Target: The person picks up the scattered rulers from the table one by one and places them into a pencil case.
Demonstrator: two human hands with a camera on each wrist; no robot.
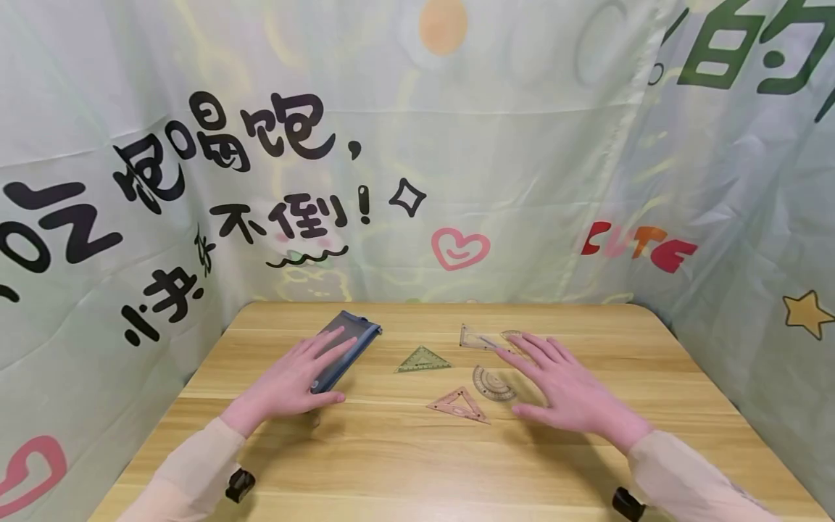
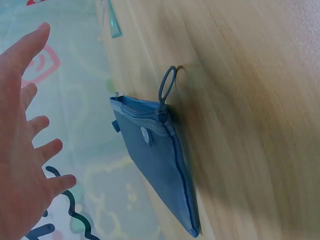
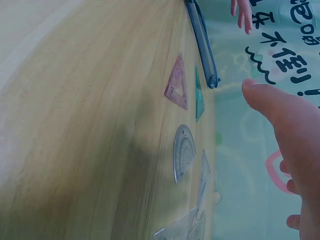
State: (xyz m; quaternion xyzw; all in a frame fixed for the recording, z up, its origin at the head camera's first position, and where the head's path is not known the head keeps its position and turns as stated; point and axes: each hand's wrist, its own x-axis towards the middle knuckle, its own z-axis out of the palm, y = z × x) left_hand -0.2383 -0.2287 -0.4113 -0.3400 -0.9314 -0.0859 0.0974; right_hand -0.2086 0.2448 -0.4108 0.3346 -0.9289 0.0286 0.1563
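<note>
A blue-grey zip pouch (image 1: 347,364) lies on the table under my left hand (image 1: 296,377); its opening and zipper-pull loop (image 2: 167,87) show in the left wrist view. The left hand hovers apart from the pouch, fingers spread and holding nothing. My right hand (image 1: 564,388) is raised with straight fingers beside a clear protractor (image 1: 493,384). Left of that hand lie a pink set square (image 1: 459,406) and a green set square (image 1: 422,360). Beyond its fingertips is a clear set square (image 1: 467,338). Another clear piece (image 1: 511,335) is partly hidden by the fingers.
The wooden table (image 1: 417,464) has rounded far corners. Printed fabric curtains (image 1: 522,181) hang close behind it and along both sides. Both wrists carry small black devices (image 1: 240,485).
</note>
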